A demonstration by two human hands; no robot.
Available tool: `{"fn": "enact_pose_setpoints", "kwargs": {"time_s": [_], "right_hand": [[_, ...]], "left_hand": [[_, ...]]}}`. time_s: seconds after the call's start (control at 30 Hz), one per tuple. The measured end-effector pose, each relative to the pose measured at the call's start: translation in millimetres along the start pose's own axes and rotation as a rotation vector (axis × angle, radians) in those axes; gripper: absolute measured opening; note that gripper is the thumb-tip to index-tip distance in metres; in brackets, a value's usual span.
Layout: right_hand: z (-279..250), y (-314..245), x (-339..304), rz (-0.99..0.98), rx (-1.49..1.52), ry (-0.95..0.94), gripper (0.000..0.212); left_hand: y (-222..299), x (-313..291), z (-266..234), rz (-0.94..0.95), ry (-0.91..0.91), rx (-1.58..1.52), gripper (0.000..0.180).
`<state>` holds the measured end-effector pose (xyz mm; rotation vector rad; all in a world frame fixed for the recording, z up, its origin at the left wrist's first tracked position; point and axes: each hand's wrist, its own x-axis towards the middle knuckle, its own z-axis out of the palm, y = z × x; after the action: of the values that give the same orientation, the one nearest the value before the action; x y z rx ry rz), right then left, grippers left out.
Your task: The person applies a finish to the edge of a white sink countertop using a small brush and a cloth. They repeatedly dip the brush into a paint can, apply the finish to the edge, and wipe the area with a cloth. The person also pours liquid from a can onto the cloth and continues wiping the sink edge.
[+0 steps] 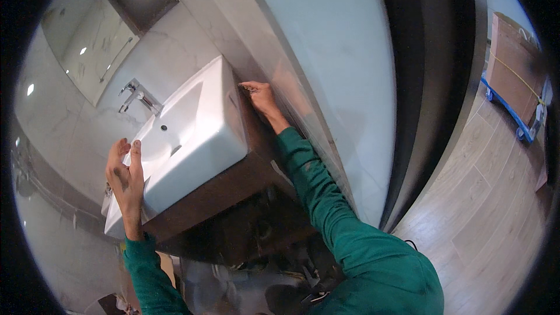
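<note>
**Basin seated on its cabinet, both hands at its ends**

The white rectangular basin (192, 134) sits on top of a dark wooden vanity cabinet (233, 192), its rear edge close to the marble wall (175, 35) where a chrome tap (135, 96) juts out. To judge by how it lies, the basin is already lifted into place and rests flat on the cabinet; what seems left is squaring it up against the wall and side panel, and any sealing, of which nothing shows yet. Its long axis runs from the lower left of the view up to the upper right, along the wall; the bowl faces upward, with the drain hole and overflow slot toward the tap side.

The left hand (125, 172) lies on the basin's near-left end, fingers spread apart and pressed flat on the rim, not curled around it. The right hand (261, 98) is at the far right corner, fingers bent and pinched together at the seam between basin and the pale side panel (338, 70); whether they grip anything small I cannot tell.

Beyond, a wood-look floor (490, 198) carries a blue trolley (513, 116) with a cardboard box.
</note>
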<state>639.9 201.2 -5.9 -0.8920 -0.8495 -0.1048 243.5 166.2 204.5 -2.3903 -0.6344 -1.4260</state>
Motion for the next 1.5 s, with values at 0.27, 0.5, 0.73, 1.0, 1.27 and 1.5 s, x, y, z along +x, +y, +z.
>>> {"fn": "enact_pose_setpoints", "kwargs": {"time_s": [0.27,0.5,0.73,1.0,1.27,1.5], "right_hand": [[5,0,9,0.227,0.209,0.135,0.020],[5,3,19,0.226,0.035,0.081,0.023],[-2,-23,5,0.306,0.214,-0.003,0.036],[-16,-58,-16,0.341,0.209,-0.093,0.054],[-23,-55,-22,0.232,0.265,-0.174,0.068],[-14,-45,-17,0.284,0.149,-0.079,0.058]], "left_hand": [[-3,-1,-2,-0.020,0.020,-0.023,0.041],[-2,0,-3,-0.011,-0.003,0.054,0.043],[-1,-1,-2,-0.023,-0.005,0.011,0.046],[0,0,-2,-0.030,0.003,0.022,0.046],[-2,0,-1,-0.026,0.009,0.010,0.045],[0,1,-2,-0.021,0.021,0.028,0.046]]}}
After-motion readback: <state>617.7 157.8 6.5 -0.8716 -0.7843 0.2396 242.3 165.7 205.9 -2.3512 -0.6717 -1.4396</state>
